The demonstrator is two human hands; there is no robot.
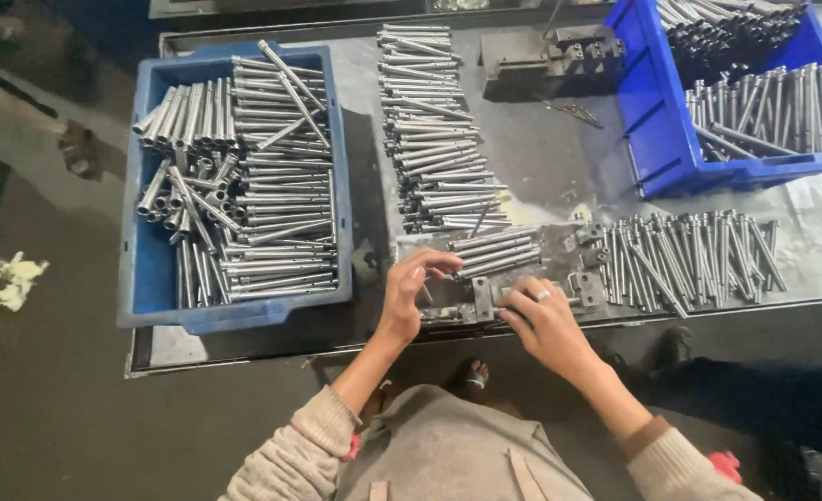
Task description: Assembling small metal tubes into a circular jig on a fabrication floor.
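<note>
My left hand (pixel 411 289) rests its fingertips on the left end of a small bunch of metal rods (pixel 496 252) lying on a grey metal jig plate (pixel 559 243) at the table's front edge. My right hand (pixel 539 314), with a ring on one finger, pinches the jig's front edge near a metal block (pixel 482 299); whether it holds a rod is unclear. Both hands are a few centimetres apart over the jig.
A blue bin (pixel 142 269) full of steel tubes stands at left. A long pile of rods (pixel 434 130) lies mid-table, another pile of rods (pixel 689 260) right of the jig. A second blue bin (pixel 657 139) with rods is at back right. A dark metal fixture (pixel 545 60) sits behind.
</note>
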